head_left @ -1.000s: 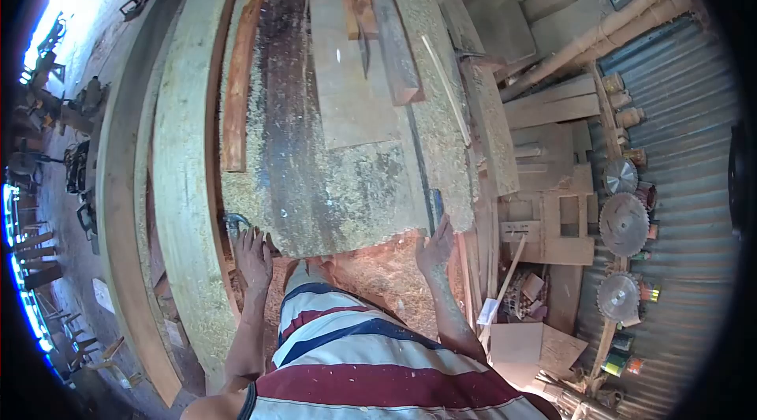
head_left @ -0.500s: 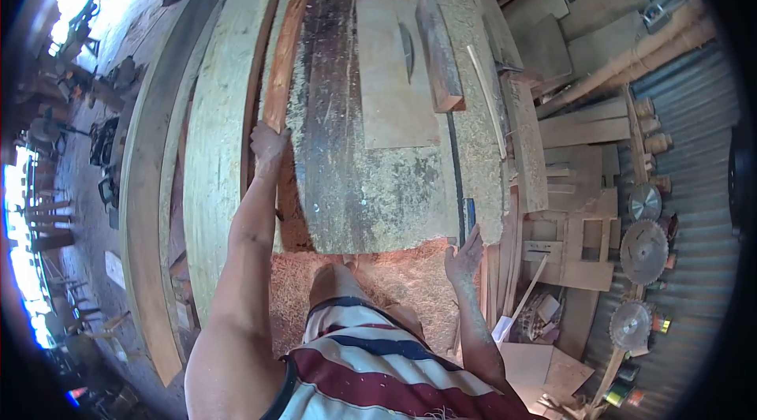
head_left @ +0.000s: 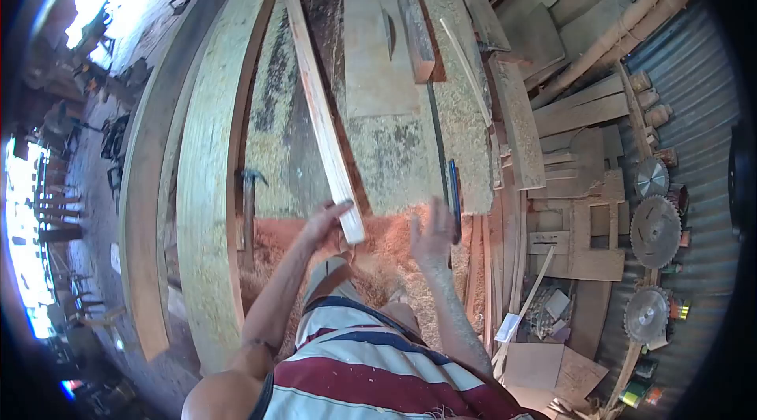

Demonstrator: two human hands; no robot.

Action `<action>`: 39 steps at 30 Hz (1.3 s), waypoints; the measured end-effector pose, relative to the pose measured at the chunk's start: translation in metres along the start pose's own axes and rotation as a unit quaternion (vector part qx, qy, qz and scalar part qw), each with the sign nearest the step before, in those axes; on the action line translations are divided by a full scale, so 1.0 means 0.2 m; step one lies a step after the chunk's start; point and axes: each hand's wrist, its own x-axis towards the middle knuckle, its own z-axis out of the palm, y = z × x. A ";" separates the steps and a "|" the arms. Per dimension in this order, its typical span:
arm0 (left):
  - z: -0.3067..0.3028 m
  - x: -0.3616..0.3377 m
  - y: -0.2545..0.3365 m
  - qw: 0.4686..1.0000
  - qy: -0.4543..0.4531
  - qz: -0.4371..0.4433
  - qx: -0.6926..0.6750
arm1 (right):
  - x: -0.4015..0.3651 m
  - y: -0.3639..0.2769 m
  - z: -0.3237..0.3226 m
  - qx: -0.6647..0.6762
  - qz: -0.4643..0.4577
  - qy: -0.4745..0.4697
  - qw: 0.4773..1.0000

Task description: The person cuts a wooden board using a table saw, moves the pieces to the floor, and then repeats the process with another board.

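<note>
My left hand (head_left: 323, 224) grips the near end of a long narrow wood strip (head_left: 319, 112), thumb over its top. The strip lies slanted across the sawdust-covered saw table (head_left: 386, 144), its near end jutting past the front edge. My right hand (head_left: 432, 237) is raised by the table's front edge, fingers spread and slightly blurred, with nothing in it. Close beside it is a dark blue bar-like thing (head_left: 454, 191). Farther back, a thin curved saw blade (head_left: 389, 33) stands up through a pale panel (head_left: 363, 77), left of a wooden block (head_left: 415, 33).
Long thick planks (head_left: 209, 144) line the left side, with a hammer (head_left: 250, 183) beside them. A loose thin stick (head_left: 465, 65) lies on the table's right. Reddish sawdust (head_left: 378, 242) covers the ground ahead of me. Circular saw blades (head_left: 655, 231) hang along the corrugated wall.
My left hand has come nearer and to the right; the strip now slants across the table instead of lying along the left planks. My right hand has moved left and spread. The hammer has become visible.
</note>
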 end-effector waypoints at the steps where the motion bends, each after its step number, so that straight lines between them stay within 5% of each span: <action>1: 0.06 -0.13 -0.20 0.995 -0.058 -0.029 -0.081 | -0.05 -0.07 -0.01 0.147 0.049 -0.066 0.986; 2: 0.16 -0.29 -0.35 0.997 -0.046 -0.034 -0.053 | -0.13 -0.14 -0.01 0.288 0.099 -0.134 0.943; 5: 0.24 -0.59 -0.90 0.992 0.009 -0.062 -0.109 | -0.37 -0.22 0.14 0.415 0.203 -0.280 0.842; 7: 0.34 -0.86 -1.02 0.984 0.027 -0.063 -0.165 | -0.51 -0.17 0.37 0.483 0.246 -0.364 0.758; 9: 0.37 -1.07 -1.21 0.961 0.038 -0.117 -0.248 | -0.54 -0.18 0.44 0.531 0.183 -0.404 0.722; 11: 0.39 -1.30 -1.31 0.967 0.093 -0.135 -0.195 | -0.58 -0.24 0.47 0.572 0.145 -0.442 0.676; 13: 0.25 -1.40 -1.63 0.983 0.130 -0.043 -0.122 | -0.48 -0.40 0.51 0.582 0.134 -0.465 0.653; 14: 0.29 -1.59 -1.48 0.977 0.179 -0.107 -0.044 | -0.45 -0.58 0.34 0.584 0.249 -0.472 0.611; 15: 0.28 -1.68 -1.56 0.974 0.185 -0.117 -0.054 | -0.45 -0.74 0.14 0.633 0.233 -0.490 0.552; 17: 0.24 -1.98 -1.75 0.966 0.220 -0.135 -0.016 | -0.47 -0.67 0.56 0.608 0.175 -0.512 0.581; 18: 0.26 -2.16 -1.80 0.960 0.232 -0.149 0.043 | -0.45 -0.70 0.57 0.627 0.132 -0.531 0.555; 22: 0.50 -2.87 -2.01 0.949 0.241 -0.194 0.065 | -0.82 -0.83 0.39 0.564 0.174 -0.573 0.569; 25: 0.75 -3.20 -2.69 0.927 0.301 -0.216 0.056 | -1.40 -0.78 0.13 0.473 0.134 -0.594 0.636; 27: 1.03 -3.55 -2.73 0.907 0.339 -0.240 0.069 | -1.80 -0.70 -0.03 0.456 0.153 -0.622 0.618; 30: 1.50 -3.91 -3.17 0.860 0.405 -0.301 0.083 | -2.37 -0.49 0.02 0.378 0.247 -0.699 0.555; 33: 1.97 -3.98 -3.38 0.784 0.414 -0.462 -0.002 | -2.94 -0.36 0.21 0.255 0.230 -0.766 0.543; 35: 2.29 -3.89 -3.54 0.755 0.532 -0.382 0.019 | -3.31 -0.28 0.47 0.137 0.211 -0.804 0.538; 37: 2.38 -3.69 -3.50 0.713 0.509 -0.481 -0.047 | -3.61 -0.35 0.55 0.079 0.112 -0.813 0.566; 39: 2.42 -3.52 -3.51 0.677 0.619 -0.370 -0.147 | -3.90 -0.42 0.66 0.084 0.062 -0.816 0.569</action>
